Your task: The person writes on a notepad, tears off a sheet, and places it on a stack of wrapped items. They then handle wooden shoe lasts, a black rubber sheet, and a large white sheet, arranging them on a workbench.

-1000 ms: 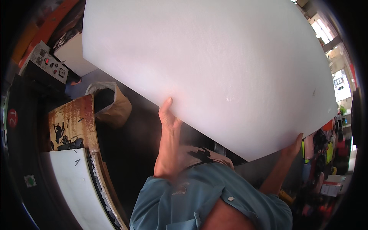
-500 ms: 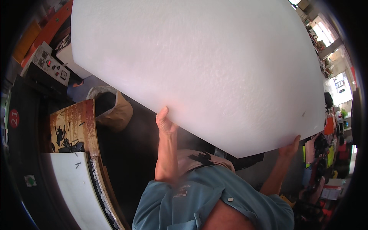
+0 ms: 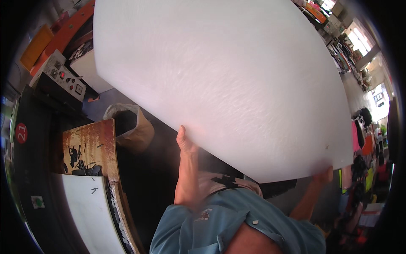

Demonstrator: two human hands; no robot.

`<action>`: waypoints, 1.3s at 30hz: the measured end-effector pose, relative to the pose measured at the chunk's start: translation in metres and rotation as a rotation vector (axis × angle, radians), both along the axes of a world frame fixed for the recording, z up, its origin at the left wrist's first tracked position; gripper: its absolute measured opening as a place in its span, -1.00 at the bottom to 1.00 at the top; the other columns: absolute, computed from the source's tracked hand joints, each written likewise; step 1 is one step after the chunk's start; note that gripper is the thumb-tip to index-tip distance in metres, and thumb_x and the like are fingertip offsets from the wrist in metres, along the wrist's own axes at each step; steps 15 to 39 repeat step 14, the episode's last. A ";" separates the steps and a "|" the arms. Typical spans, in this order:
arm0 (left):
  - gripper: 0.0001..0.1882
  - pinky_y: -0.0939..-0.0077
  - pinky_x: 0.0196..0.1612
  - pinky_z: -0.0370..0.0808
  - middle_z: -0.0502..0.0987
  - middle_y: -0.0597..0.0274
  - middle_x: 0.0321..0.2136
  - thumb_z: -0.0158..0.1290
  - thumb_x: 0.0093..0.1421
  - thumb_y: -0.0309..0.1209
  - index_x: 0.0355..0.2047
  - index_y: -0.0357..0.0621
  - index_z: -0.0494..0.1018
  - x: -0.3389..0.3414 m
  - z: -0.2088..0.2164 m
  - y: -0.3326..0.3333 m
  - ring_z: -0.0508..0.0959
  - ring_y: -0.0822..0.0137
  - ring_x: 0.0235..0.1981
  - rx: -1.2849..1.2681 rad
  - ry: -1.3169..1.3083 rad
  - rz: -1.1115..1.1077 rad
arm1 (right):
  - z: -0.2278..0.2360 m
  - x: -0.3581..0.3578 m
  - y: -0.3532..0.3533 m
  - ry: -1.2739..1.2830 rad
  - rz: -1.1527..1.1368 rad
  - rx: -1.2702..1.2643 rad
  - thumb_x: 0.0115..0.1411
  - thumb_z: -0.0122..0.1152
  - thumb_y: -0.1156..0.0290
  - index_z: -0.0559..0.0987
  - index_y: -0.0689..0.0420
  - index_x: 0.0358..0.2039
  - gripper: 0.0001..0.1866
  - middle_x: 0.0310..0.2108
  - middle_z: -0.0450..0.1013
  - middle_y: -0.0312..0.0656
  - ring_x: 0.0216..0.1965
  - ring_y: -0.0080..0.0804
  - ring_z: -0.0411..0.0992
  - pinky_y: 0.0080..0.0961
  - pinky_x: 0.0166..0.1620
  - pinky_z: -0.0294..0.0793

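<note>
A large white board point(image 3: 224, 84), stiff and lightly scuffed, fills the upper middle of the view. Its near edges meet in a blunt corner in front of my body. My left hand point(image 3: 186, 142) grips the lower left edge, thumb on the upper face and the other fingers hidden beneath. Farther right, my right hand point(image 3: 325, 174) holds the near edge close to the right corner; it is partly smeared by motion. The board is held up in the air between both hands. A small dark mark shows on its face near the right hand.
At left stands a dark machine point(image 3: 38, 148) beside a control box point(image 3: 65, 82) with knobs and a red light. A worn wooden board point(image 3: 95, 135) carries dark scraps, above a white slab point(image 3: 89, 203). An open sack point(image 3: 141, 131) sits behind. Cluttered shelves point(image 3: 363, 139) line the right.
The board's right end has swung lower and nearer, with my right hand moving down along with it. Surroundings at left have shifted slightly right and down in the view. Both hands keep their hold.
</note>
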State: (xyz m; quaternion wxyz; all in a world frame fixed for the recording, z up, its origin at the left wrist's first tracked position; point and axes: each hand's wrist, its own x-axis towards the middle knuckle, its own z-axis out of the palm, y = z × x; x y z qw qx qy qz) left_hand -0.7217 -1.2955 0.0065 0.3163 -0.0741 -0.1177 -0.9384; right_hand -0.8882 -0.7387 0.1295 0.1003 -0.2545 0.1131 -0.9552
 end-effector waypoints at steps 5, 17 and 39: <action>-0.07 0.01 0.49 0.20 0.23 0.12 0.48 0.05 0.40 0.25 0.53 -0.09 0.11 -0.024 0.024 -0.020 0.23 0.04 0.48 0.129 -0.199 0.061 | 0.028 0.052 -0.076 -0.115 0.040 -0.548 0.40 0.16 0.10 0.35 0.22 0.37 -0.34 0.30 0.41 0.08 0.29 0.10 0.40 0.08 0.33 0.40; -0.02 0.22 0.57 0.04 -0.06 0.12 0.60 -0.43 0.49 0.39 0.59 -0.14 -0.09 -0.051 0.006 -0.074 0.03 0.06 0.58 0.176 -0.705 0.211 | 0.103 0.097 -0.177 0.703 -0.065 0.984 0.21 0.36 0.26 0.55 0.25 0.08 -0.51 0.11 0.56 0.11 0.17 0.15 0.53 0.07 0.24 0.54; -0.02 0.22 0.57 0.04 -0.06 0.12 0.60 -0.43 0.49 0.39 0.59 -0.14 -0.09 -0.051 0.006 -0.074 0.03 0.06 0.58 0.176 -0.705 0.211 | 0.103 0.097 -0.177 0.703 -0.065 0.984 0.21 0.36 0.26 0.55 0.25 0.08 -0.51 0.11 0.56 0.11 0.17 0.15 0.53 0.07 0.24 0.54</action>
